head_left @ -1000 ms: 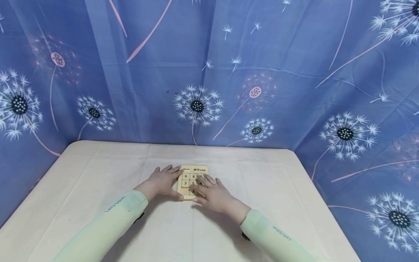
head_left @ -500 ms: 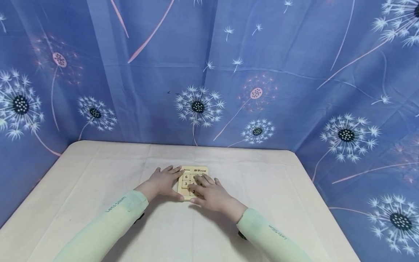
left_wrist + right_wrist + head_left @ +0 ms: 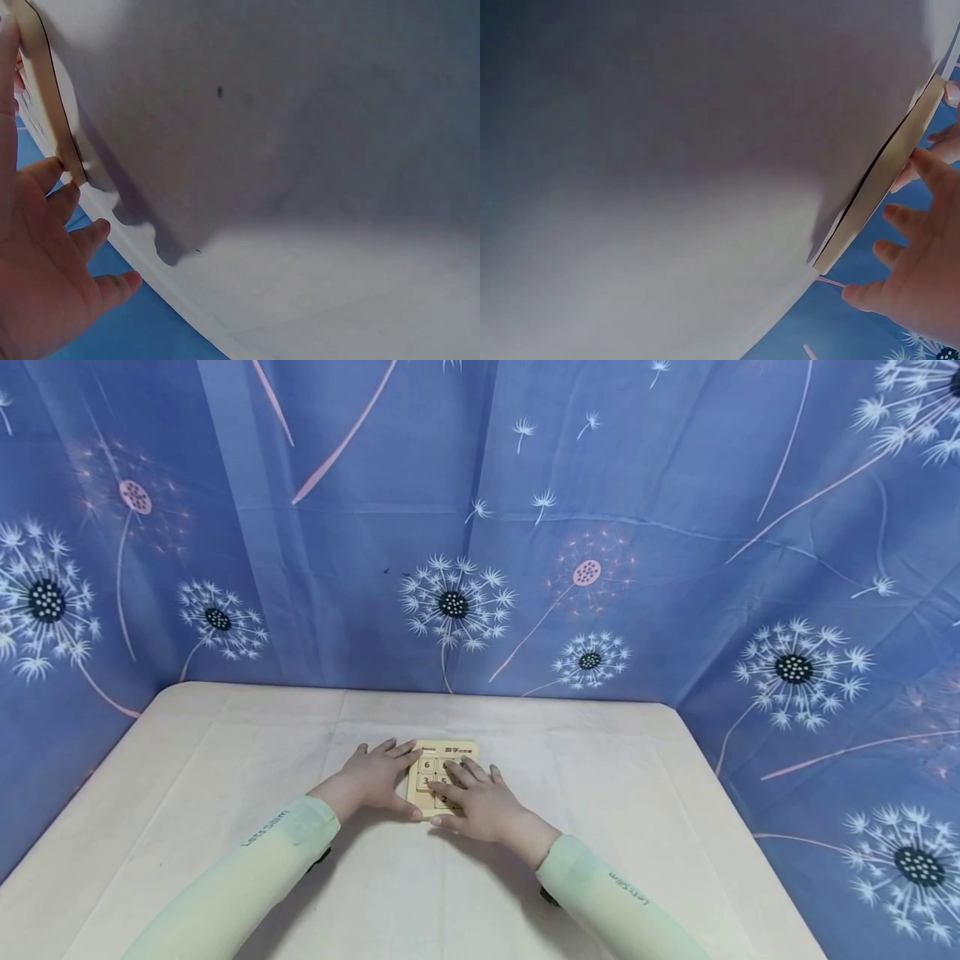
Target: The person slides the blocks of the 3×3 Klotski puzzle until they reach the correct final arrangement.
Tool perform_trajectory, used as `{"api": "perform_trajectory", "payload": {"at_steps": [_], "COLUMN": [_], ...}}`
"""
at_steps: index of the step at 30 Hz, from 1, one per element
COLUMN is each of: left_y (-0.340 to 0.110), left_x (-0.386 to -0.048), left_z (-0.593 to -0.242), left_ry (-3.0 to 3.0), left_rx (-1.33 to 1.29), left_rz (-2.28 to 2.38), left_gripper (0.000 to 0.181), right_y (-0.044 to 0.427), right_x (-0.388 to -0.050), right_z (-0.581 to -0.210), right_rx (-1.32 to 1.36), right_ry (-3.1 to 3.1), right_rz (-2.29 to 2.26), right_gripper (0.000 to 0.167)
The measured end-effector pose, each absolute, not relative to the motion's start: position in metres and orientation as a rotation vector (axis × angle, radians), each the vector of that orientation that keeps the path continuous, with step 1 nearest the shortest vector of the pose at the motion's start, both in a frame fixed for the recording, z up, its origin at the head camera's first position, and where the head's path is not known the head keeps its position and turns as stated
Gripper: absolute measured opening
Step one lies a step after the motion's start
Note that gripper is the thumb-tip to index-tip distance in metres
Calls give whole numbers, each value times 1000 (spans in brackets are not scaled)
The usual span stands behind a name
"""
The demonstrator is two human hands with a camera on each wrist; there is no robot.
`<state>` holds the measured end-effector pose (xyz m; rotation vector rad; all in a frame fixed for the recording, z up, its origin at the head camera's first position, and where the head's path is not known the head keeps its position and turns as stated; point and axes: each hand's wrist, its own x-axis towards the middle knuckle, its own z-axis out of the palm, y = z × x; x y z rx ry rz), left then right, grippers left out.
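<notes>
In the head view, a pale yellow number board (image 3: pixel 413 793) lies flat with square tiles; 6, 3 and 2 can be read. My left hand (image 3: pixel 369 777) spans its left side, thumb at the near corner and index finger at the far one, the other fingers spread. Over the right part of the tiles reaches my right hand (image 3: pixel 486 803), fingers extended, one fingertip beside the 3 tile and the thumb at the near edge. It hides several tiles. Both wrist views show the board's side edge (image 3: pixel 56 97) (image 3: pixel 885 176) and spread fingers.
The board rests on a cream-covered table (image 3: pixel 247 735). Behind and on both sides hangs a blue curtain (image 3: pixel 337 568) printed with dandelions. Pale green sleeves (image 3: pixel 247 868) cover both forearms.
My right hand has shifted slightly left across the tiles, its thumb moving left along the near edge. My left hand stays in place.
</notes>
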<state>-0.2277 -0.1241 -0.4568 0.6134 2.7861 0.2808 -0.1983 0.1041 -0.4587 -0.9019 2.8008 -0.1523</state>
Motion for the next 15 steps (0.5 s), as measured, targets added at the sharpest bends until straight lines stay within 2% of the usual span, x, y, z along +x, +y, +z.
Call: {"api": "perform_trajectory", "payload": {"at_steps": [15], "left_y": [-124], "left_x": [-227], "left_z": [-455], "left_ry": [2788], "left_rx": [608], "left_rz": [263], "left_gripper": [111], "right_y": [105], "right_x": [-193], "right_z": [-460], "right_rx": [-889], "right_ry": [2795], "right_rz": [-169], "right_gripper": [62]}}
